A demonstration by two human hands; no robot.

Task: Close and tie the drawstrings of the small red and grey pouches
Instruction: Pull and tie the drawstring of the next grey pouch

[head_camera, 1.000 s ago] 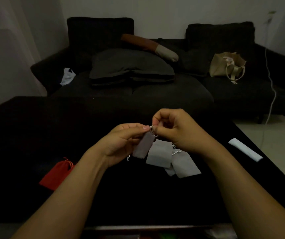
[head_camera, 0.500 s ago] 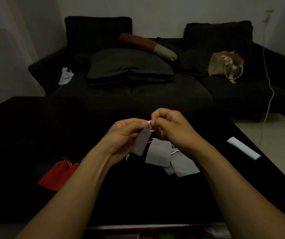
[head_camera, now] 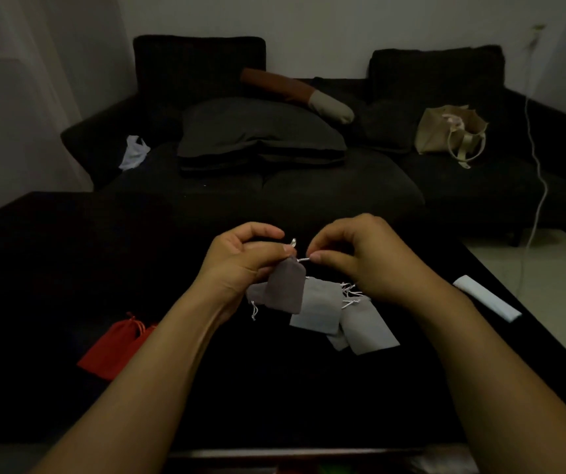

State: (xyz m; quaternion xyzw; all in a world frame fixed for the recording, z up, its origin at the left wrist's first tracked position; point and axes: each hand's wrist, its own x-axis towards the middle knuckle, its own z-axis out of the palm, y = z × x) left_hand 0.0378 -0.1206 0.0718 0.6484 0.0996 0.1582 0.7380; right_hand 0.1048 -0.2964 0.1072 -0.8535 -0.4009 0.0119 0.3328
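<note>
Hanging above the black table (head_camera: 69,268), the grey pouch (head_camera: 285,289) is pinched at its neck by your left hand (head_camera: 240,261); your right hand (head_camera: 360,258) pinches its white drawstring (head_camera: 304,258). Other grey pouches (head_camera: 343,319) lie beneath, red pouches (head_camera: 114,347) to the left.

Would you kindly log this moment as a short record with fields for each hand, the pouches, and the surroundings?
left hand: pinches the neck of the held grey pouch and one white drawstring end
right hand: pinches the other drawstring end, pulled sideways
held grey pouch: lifted above the table, neck gathered
other grey pouches: lying overlapped on the dark table
red pouches: on the table, left of the left forearm
white strip: near the table's right edge
background: dark sofa with a beige bag
</note>
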